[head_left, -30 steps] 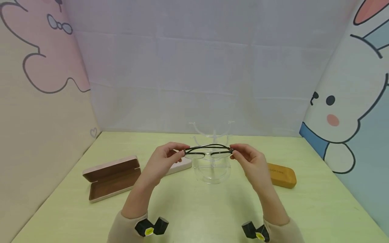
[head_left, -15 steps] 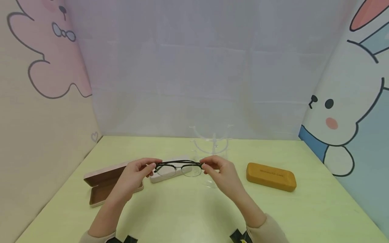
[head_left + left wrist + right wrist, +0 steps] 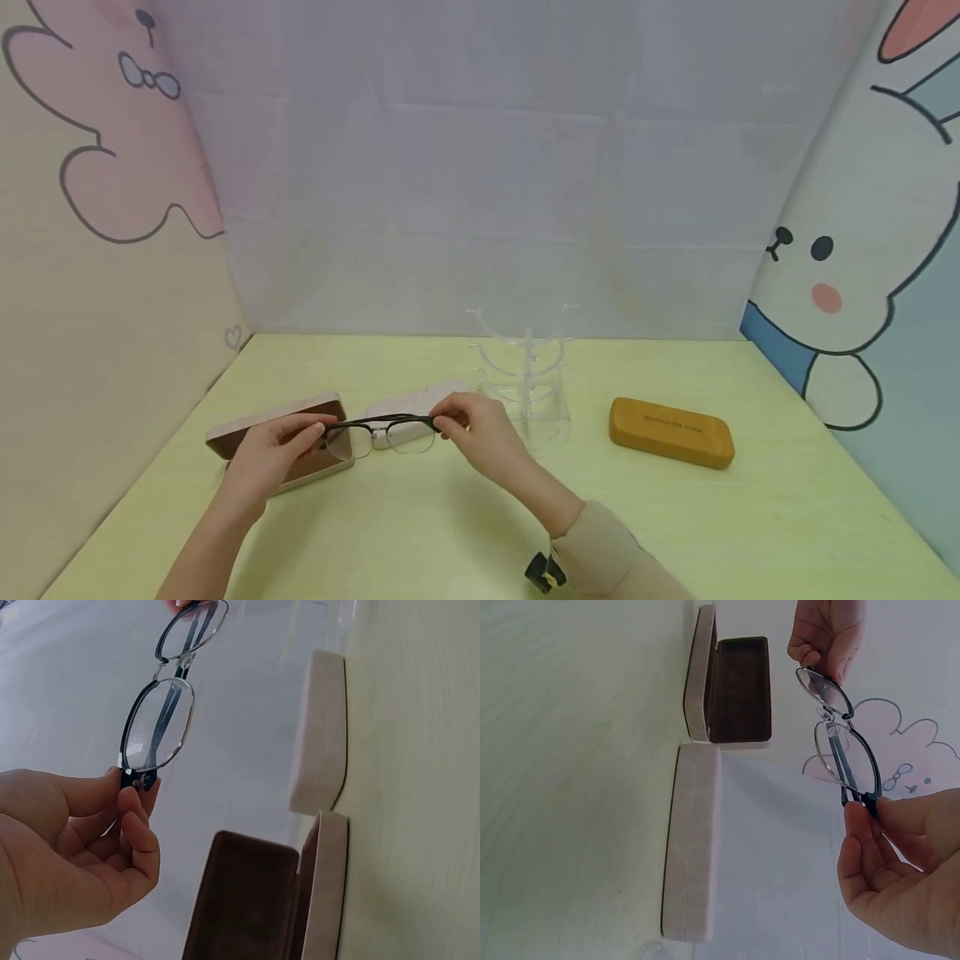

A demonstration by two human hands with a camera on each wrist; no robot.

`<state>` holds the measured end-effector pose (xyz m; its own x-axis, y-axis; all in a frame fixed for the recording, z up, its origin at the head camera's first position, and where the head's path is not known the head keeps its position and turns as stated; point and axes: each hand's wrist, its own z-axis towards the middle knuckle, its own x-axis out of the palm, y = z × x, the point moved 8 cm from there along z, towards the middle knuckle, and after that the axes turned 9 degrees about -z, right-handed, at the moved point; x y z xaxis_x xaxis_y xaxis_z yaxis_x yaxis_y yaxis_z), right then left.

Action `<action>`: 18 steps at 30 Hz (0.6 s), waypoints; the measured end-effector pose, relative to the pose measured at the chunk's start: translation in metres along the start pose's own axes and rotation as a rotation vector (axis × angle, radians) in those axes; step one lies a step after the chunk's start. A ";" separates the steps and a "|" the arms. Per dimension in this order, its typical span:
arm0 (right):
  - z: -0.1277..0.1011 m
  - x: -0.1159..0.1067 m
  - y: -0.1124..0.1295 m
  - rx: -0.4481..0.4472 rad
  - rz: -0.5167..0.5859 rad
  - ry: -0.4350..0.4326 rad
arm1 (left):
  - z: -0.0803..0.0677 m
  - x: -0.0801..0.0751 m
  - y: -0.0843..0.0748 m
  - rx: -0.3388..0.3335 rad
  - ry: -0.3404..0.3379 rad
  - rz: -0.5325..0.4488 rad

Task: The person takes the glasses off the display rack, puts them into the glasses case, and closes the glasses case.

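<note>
A pair of eyeglasses (image 3: pixel 380 427) with black upper rims and clear lenses is held in the air, its temples folded behind the lenses. My left hand (image 3: pixel 267 461) pinches one hinge corner between thumb and fingers. At the opposite corner my right hand (image 3: pixel 480 433) pinches the frame in the same manner. The eyeglasses (image 3: pixel 161 712) hang well above the table in the left wrist view. Behind my left hand stands an open glasses case (image 3: pixel 315 477), pale outside and brown inside, partly hidden by that hand. In the right wrist view its brown interior (image 3: pixel 739 690) shows.
A closed pale glasses case (image 3: pixel 423 400) lies behind the eyeglasses, beside the open one. Back of centre stands a clear plastic display stand (image 3: pixel 528 375) with several curved arms. A mustard-yellow case (image 3: pixel 671 433) lies to the right on the light table (image 3: pixel 675 533).
Both hands have carried the eyeglasses leftward and lower, from in front of the display stand to near the open case. The stand and yellow case, earlier partly covered, now show more fully.
</note>
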<state>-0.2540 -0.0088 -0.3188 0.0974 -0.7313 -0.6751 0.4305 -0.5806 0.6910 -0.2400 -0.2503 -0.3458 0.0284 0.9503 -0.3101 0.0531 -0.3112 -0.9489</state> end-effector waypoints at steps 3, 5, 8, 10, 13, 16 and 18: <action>0.008 0.015 0.001 0.003 0.003 0.041 | -0.003 -0.011 0.006 0.010 -0.037 0.033; 0.013 0.023 0.002 0.003 -0.007 0.066 | -0.003 -0.018 0.011 0.011 -0.052 0.062; 0.022 0.036 0.007 -0.017 -0.047 0.087 | -0.004 -0.028 0.020 -0.008 -0.082 0.106; 0.028 0.044 0.011 -0.035 -0.075 0.094 | -0.005 -0.035 0.026 -0.024 -0.099 0.128; 0.035 0.057 0.014 -0.053 -0.099 0.104 | -0.005 -0.046 0.037 -0.042 -0.126 0.155; 0.041 0.068 0.016 -0.060 -0.104 0.111 | -0.004 -0.056 0.045 -0.062 -0.151 0.176; 0.045 0.075 0.017 -0.055 -0.098 0.110 | -0.004 -0.063 0.050 -0.080 -0.165 0.170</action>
<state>-0.2801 -0.0900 -0.3462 0.1491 -0.6264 -0.7651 0.4910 -0.6247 0.6072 -0.2350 -0.3258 -0.3737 -0.1193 0.8711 -0.4763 0.1405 -0.4601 -0.8767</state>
